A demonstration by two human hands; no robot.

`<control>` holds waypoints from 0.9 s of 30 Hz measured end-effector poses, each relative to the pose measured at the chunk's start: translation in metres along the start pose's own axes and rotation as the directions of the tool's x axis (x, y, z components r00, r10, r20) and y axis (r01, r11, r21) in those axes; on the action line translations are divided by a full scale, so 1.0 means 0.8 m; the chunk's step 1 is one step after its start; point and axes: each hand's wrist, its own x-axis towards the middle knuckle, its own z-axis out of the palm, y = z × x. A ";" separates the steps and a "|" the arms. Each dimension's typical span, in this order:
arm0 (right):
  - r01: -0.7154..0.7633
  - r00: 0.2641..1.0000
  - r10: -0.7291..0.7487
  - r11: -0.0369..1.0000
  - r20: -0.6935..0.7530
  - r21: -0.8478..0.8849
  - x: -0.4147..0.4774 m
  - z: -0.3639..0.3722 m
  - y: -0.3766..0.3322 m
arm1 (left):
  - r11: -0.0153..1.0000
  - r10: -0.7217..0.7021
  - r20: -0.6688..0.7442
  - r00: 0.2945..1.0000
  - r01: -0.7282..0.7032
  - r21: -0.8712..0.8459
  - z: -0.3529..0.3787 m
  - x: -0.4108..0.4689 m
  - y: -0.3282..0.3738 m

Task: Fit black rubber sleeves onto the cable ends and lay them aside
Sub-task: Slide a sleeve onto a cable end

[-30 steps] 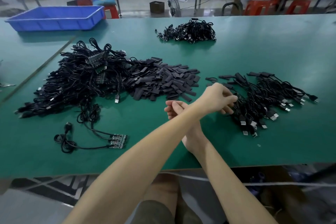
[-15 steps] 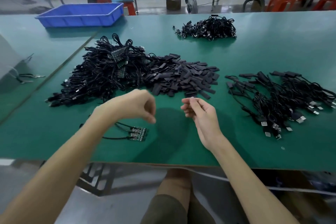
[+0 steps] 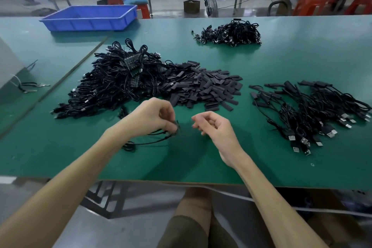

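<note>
My left hand (image 3: 155,117) pinches the end of a loose black cable (image 3: 149,140) that trails left across the green table (image 3: 181,163). My right hand (image 3: 213,127) hovers just to its right with loosely curled fingers and holds nothing. Behind the hands lies a heap of black rubber sleeves (image 3: 205,86). A large tangle of black cables (image 3: 118,82) sits to the left of the sleeves. At the right lies a pile of sleeved cables (image 3: 314,110) with USB plugs pointing toward me.
A smaller bundle of black cables (image 3: 229,34) rests at the back. A blue plastic bin (image 3: 90,18) stands at the far left. Pliers (image 3: 32,86) lie on the neighbouring table at the left. A person sits on a red stool (image 3: 314,4) beyond the table.
My left arm swung back from the right pile, where it crossed over my right arm, to the left. It now pinches the loose cable's end. The camera view shifted left.
</note>
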 end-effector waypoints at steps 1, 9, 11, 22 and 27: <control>0.002 1.000 -0.001 1.000 0.024 -0.030 0.000 0.000 0.000 | 0.997 0.002 -0.058 0.998 -0.007 -0.082 0.005 0.002 0.005; 0.016 1.000 -0.012 0.978 0.020 -0.206 0.000 0.005 0.003 | 0.972 -0.049 -0.108 0.993 0.022 -0.233 0.042 0.021 0.039; -0.012 1.000 0.011 0.983 -0.008 -0.182 -0.001 0.005 0.003 | 0.983 -0.041 -0.101 0.994 0.022 -0.181 0.040 0.023 0.042; 0.003 0.998 -0.013 0.986 -0.055 -0.169 0.000 0.009 0.002 | 0.998 -0.047 -0.114 0.992 0.051 0.030 0.038 0.014 0.051; -0.004 0.997 -0.012 0.979 -0.079 -0.202 -0.002 0.010 0.001 | 0.995 -0.056 -0.138 0.989 0.066 0.071 0.040 0.012 0.052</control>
